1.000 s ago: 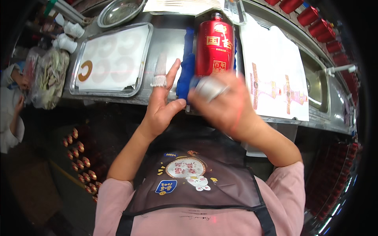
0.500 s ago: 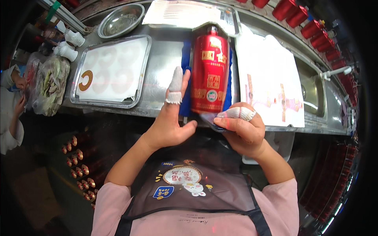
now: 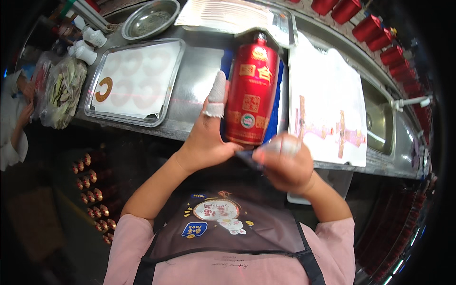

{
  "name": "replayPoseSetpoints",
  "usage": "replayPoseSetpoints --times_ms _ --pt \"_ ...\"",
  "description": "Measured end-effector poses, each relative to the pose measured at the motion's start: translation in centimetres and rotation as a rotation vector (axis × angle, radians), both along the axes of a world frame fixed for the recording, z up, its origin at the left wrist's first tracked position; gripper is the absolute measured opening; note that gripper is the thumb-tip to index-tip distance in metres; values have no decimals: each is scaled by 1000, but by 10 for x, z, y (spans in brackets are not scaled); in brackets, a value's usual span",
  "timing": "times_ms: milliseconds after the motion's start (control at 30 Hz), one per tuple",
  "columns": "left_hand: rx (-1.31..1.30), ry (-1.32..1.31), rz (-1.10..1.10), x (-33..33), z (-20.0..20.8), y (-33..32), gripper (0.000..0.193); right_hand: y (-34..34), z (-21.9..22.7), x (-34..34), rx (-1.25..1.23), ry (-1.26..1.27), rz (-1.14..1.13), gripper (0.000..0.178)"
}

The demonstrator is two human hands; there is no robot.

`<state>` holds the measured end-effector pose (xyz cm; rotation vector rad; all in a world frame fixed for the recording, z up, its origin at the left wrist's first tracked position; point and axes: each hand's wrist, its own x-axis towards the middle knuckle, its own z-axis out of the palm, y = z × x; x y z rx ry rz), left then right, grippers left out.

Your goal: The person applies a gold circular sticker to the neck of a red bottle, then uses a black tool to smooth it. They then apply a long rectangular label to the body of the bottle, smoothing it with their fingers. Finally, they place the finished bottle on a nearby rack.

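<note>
A glossy red bottle point(image 3: 251, 95) with gold markings and a dark cap lies on a blue pad point(image 3: 272, 126), its base toward me. My left hand point(image 3: 204, 137) lies along the bottle's lower left side, index finger stretched out in a white knitted finger sleeve, thumb spread near the base. Whether it presses on the glass I cannot tell. My right hand point(image 3: 287, 164), smeared by motion, is closed just right of the base and also wears a white finger sleeve. From its fingertips a small dark bluish flat piece point(image 3: 249, 156) sticks out, too blurred to name.
At left, a metal tray point(image 3: 173, 80) carries a white sheet with one gold C-shaped label point(image 3: 103, 89). A steel bowl point(image 3: 151, 20) and a strip-covered tray point(image 3: 223, 14) stand behind. White label sheets point(image 3: 327, 90) lie right, beside a sink point(image 3: 380, 118). A co-worker's hands point(image 3: 26, 102) show far left.
My right hand has moved slightly down and left, blurring. My left hand has come closer to the bottle's side, its thumb nearer the base. The whole view has turned a little.
</note>
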<state>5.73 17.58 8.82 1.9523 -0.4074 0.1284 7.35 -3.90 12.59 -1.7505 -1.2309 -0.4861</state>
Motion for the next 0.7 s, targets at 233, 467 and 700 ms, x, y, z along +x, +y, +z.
replayPoseSetpoints --times_ms 233,467,700 --pt "292 -28 -19 2 1 9 123 21 -6 17 166 -2 -387 25" --pt "81 116 -70 10 -10 10 112 3 -72 -38 439 838 -652 16" --pt "277 155 -195 14 -1 12 139 11 -33 -38 369 479 -608 18"
